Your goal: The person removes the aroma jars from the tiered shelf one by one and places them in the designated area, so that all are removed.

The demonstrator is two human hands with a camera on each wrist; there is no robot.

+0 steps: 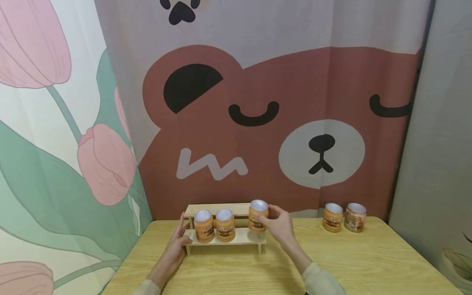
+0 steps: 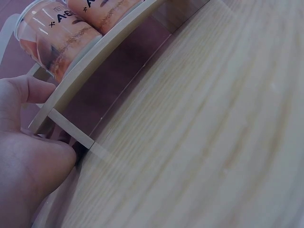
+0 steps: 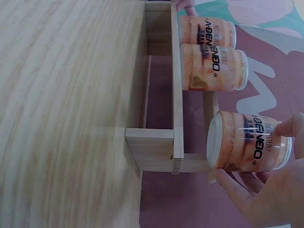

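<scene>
Behind a pale wood-grain table (image 1: 236, 272) hung a curtain (image 1: 258, 159) printed with a sleepy reddish-brown cartoon bear; a tulip-patterned curtain (image 1: 107, 164) covered the left side. The fingers and thumb of a person's right hand (image 1: 283, 229) pinched an orange jar (image 1: 256, 211) with a pale lid and black lettering. This held jar was above the right end of the lower tier (image 1: 241, 236) of a small 2-step wooden rack, and the right wrist view showed a gap between the jar's base and the board. The left hand (image 1: 174, 246) gripped the rack's left end, its thumb over the lower tier and its other fingers against the side.

Next to that hand, 2 matching jars stood upright on the left half of the lower tier: a left jar (image 1: 204, 227) and, just beside it, a middle jar (image 1: 225, 226). The upper tier (image 1: 221, 209) rose behind them. Well apart, on the table to the right, 2 more jars stood upright and close together: a nearer jar (image 1: 332, 218), its lettering facing forward, and a far-right jar (image 1: 355, 217), turned to another side of its label.
</scene>
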